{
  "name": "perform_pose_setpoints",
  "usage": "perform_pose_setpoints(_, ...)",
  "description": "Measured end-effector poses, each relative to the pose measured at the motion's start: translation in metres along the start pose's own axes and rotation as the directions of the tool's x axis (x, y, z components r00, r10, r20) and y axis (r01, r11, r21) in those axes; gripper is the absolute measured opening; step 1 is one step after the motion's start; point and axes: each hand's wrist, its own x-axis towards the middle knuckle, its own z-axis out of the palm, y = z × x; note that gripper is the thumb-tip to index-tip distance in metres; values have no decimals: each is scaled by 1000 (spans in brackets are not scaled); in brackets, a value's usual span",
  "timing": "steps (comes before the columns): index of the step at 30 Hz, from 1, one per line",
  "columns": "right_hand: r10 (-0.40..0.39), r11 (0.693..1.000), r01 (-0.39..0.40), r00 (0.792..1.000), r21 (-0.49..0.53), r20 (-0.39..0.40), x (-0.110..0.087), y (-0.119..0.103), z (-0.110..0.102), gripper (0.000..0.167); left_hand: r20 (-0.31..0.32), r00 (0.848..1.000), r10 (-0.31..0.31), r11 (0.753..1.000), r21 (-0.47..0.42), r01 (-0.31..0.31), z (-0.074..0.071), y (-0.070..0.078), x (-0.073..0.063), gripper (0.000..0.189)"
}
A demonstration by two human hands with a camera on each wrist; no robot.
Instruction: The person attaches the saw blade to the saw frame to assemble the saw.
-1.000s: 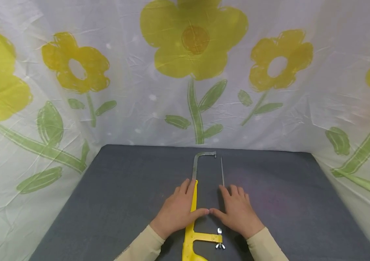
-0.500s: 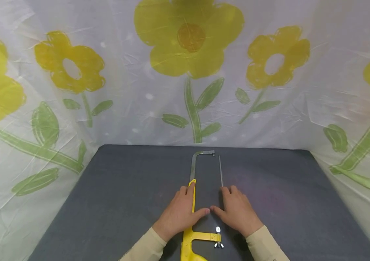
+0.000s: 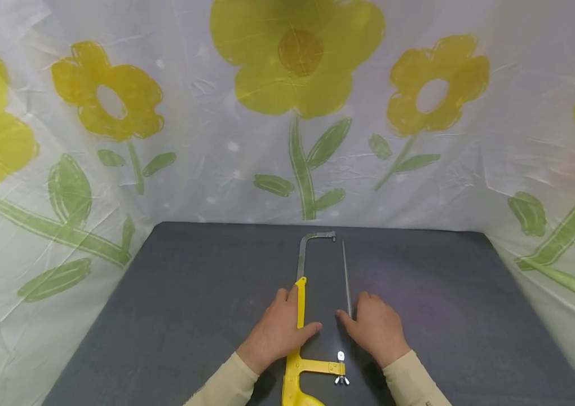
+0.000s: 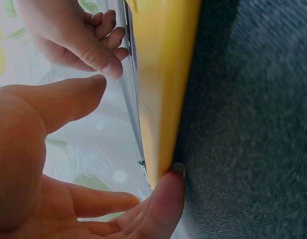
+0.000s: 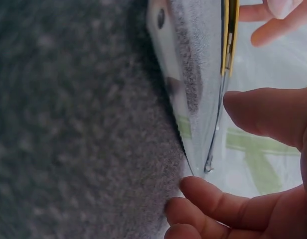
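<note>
Dark cloth-like covering on a desk point(image 3: 191, 321) sets the stage for a yellow hacksaw frame point(image 3: 301, 307), lying left of center with its near end cut off by the view's edge. Nearest, a crosspiece point(image 3: 320, 367) reaches right to a wing nut point(image 3: 341, 381). Beyond it, a person's left hand point(image 3: 279, 327) rests along the frame, its grip open, fingertips touching the far part of the yellow section and thumb clear to the right. Level with it on the right, the right hand point(image 3: 377, 330) has its grip open too, thumb and fingers parted around nothing; whether it touches the thin saw blade point(image 3: 346, 270) just beside it cannot be told. The blade runs toward the far side, right of the frame and apart from it, with teeth point(image 5: 181, 137) visible along one edge. Those teeth could nick fingers if the right hand closes carelessly, and the loose blade may skid if nudged. Light contact alone might let the frame slide or tip. Farther off, the frame's metal bow point(image 3: 301, 256) bends right, before a white curtain point(image 3: 201, 186) printed with yellow flowers point(image 3: 257, 73).
</note>
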Motion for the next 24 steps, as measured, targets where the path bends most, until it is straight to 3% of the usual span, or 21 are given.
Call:
perform_pose_setpoints(6, 0, 1000, 0, 1000, -9, -13, 1, 1, 3, 47, 7, 1000, -8, 1000, 16, 8, -2, -1, 3, 103)
perform_pose_setpoints(15, -18, 1000, 17, 999, -21, -41, -1, 0, 8, 40, -19, 999, 49, 999, -17, -50, -1, -7, 1, 85)
perform_pose_setpoints(24, -46, 999, 42, 992, -29, -119, -3, 1, 9, 32, -30, 999, 28, 999, -17, -29, 2, -4, 3, 75)
